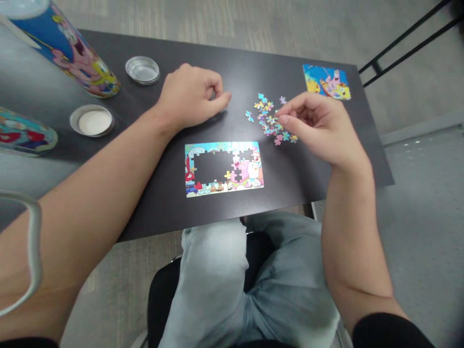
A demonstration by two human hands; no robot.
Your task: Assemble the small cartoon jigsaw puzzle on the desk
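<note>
My left hand rests on the dark table, fingers curled in and thumb beside them, with nothing showing in it. Over the right side of a pile of loose jigsaw pieces, my right hand has its thumb and index finger pinched together. The fingertips are at the pieces, and whether one is between them I cannot make out. Nearer to me lies a partly assembled jigsaw puzzle. Its border and much of its right part are joined; a large gap shows the tabletop at left and centre, with smaller gaps at right.
A cartoon picture card lies at the table's far right. On the left stand a tall printed tube and another printed can, beside two round metal lids. A white cable hangs at lower left.
</note>
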